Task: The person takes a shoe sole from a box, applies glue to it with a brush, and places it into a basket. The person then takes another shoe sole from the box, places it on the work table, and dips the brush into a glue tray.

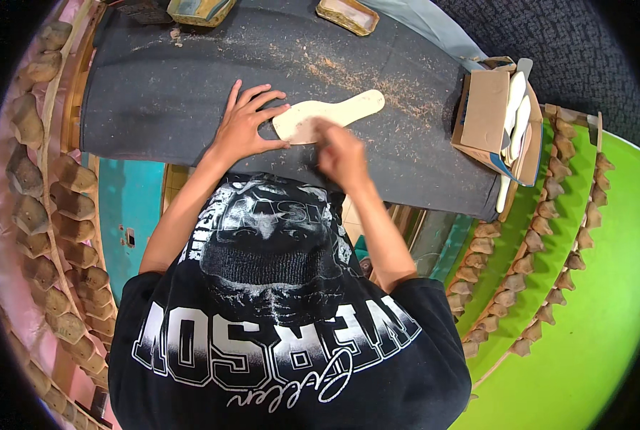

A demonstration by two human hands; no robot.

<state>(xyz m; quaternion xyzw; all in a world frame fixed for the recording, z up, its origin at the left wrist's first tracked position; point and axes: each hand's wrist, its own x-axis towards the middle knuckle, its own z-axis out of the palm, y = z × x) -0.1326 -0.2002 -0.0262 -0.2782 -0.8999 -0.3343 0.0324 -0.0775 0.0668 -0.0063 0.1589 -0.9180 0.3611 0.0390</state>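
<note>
A cream-coloured insole [334, 115] lies flat on the dark cloth of the table, its wide end to the left and its narrow rounded end pointing up and right. My left hand [244, 125] rests at the wide end with fingers and thumb spread, fingertips touching or close to its edge. Over the insole's near edge is my right hand [341, 154], fingers curled downward and smeared by motion. Whether it holds anything small cannot be made out. Darker smudges mark the wide part of the insole beside the right fingers.
Tan crumbs [334, 72] are scattered over the dark table cloth [162, 86]. Two shallow containers [348, 16] stand at the far edge. At right, a cardboard box [483, 111] holds white, sole-shaped pieces [518, 118]. Racks of brown shoe lasts [76, 208] line both sides.
</note>
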